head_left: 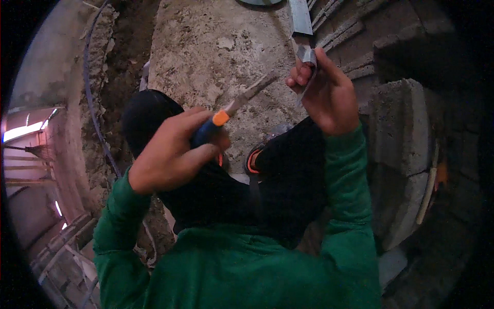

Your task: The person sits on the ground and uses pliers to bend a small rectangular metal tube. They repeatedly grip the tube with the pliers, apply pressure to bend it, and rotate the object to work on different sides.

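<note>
My left hand (pixel 177 147) is closed around the blue-and-orange handle of a hand tool (pixel 220 118). Its narrow metal end (pixel 252 93) points up and to the right; blur hides whether that is one blade or two jaws. To its right my right hand (pixel 332 95) pinches a thin, bent grey metal strip (pixel 307 55) between thumb and fingers. The strip curls down past the fingers, beside the near end of a long galvanized metal profile (pixel 300 19). Whether strip and profile are joined I cannot tell. The tool's tip is apart from the strip.
A rough concrete slab (pixel 206 46) lies before my knees. Concrete blocks (pixel 399 126) stand on the right, with stacked slabs (pixel 342 38) beyond. Along the left wall runs a dark cable (pixel 91 98). Part of a round metal object (pixel 260 2) shows at the top edge.
</note>
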Available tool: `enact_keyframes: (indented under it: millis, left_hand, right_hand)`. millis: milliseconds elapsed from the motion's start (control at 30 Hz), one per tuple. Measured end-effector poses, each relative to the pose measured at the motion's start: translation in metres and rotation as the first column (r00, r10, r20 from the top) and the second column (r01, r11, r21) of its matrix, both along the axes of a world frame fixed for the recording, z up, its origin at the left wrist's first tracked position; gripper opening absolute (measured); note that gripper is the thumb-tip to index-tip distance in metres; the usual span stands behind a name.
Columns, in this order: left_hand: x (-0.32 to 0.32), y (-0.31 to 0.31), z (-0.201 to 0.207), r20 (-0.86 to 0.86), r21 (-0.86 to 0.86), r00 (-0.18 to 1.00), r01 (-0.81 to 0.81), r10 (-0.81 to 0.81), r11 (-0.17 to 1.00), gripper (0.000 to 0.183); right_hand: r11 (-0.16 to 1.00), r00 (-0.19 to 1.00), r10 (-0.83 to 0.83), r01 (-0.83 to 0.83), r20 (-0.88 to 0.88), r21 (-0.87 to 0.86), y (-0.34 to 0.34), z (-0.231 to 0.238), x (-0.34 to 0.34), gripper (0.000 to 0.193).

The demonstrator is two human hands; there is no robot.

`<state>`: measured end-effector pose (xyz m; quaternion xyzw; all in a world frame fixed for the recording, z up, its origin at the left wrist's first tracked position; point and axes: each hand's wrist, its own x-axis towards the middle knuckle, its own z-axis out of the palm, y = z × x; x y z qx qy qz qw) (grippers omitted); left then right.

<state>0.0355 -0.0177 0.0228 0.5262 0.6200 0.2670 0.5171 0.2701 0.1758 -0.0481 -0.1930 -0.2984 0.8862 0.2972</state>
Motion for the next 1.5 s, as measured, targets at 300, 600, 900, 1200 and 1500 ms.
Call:
enact_keyframes:
  millis: [300,600,900,1200,1500]
  left_hand:
    - [0.034,-0.008,-0.007,-0.024,0.211,0.996,-0.077,0.084,0.974,0.015]
    - [0.036,-0.004,-0.015,-0.009,0.116,0.997,-0.072,0.073,0.991,0.017]
    - [0.037,-0.004,-0.019,0.151,-0.089,0.979,-0.125,0.138,0.988,0.034]
    - [0.039,0.001,-0.017,0.293,-0.271,0.937,-0.110,0.191,0.956,0.051]
    - [0.044,0.003,-0.013,0.184,-0.271,0.965,-0.130,0.184,0.954,0.046]
  right_hand:
    - [0.894,0.964,-0.259,0.262,-0.058,0.364,-0.015,0.005,0.003,0.022]
    - [0.606,0.823,-0.549,0.273,0.145,0.747,-0.020,-0.002,0.003,0.023]
    - [0.747,0.878,-0.436,0.231,0.197,0.624,-0.022,0.015,0.001,0.019]
    - [0.180,0.790,-0.587,-0.082,0.174,0.980,-0.005,-0.018,0.024,0.037]
    - [0.547,0.826,-0.491,0.044,0.278,0.836,-0.004,-0.011,0.019,0.026]
